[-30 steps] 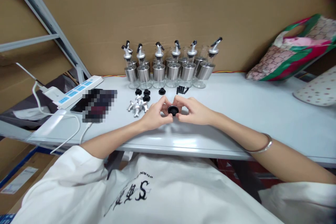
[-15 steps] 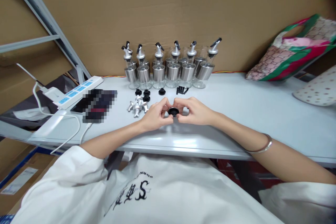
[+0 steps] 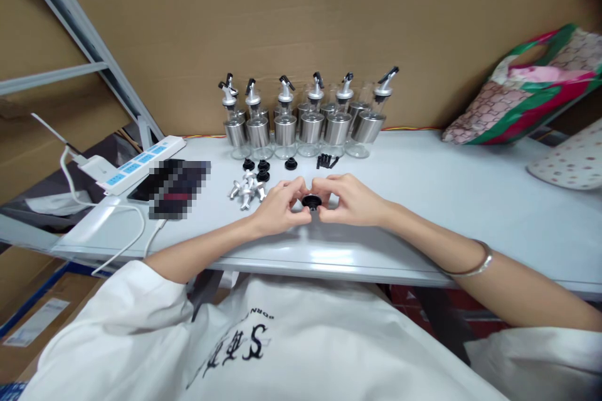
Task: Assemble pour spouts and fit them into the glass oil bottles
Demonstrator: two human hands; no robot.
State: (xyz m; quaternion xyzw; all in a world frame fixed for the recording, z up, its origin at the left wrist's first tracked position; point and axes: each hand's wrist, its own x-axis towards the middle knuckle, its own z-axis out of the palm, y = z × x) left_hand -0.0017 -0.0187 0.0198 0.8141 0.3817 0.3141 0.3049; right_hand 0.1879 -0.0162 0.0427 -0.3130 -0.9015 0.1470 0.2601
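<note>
Between my two hands, above the table's front part, is a black bottle stopper (image 3: 311, 202), its round hollow side toward me. My left hand (image 3: 282, 205) pinches its left side with thumb and fingers. On the right side my right hand (image 3: 348, 199) grips it the same way. Fingertips hide part of its rim. Just beyond my left hand lies a pile of silver spout pieces (image 3: 247, 190). Several similar black stoppers (image 3: 291, 163) stand behind them. A few small black levers (image 3: 325, 161) lie side by side farther back.
Glass bottles with steel sleeves (image 3: 285, 131) stand in rows along the cardboard wall, several topped with pourers. At left are a power strip (image 3: 141, 166), a blurred dark device (image 3: 176, 191) and white cables (image 3: 136, 238). A patterned bag (image 3: 498, 103) sits at the right.
Both hands stay in nearly the same place around the black stopper. The stopper's tilt differs very slightly; the whole view has shifted a little.
</note>
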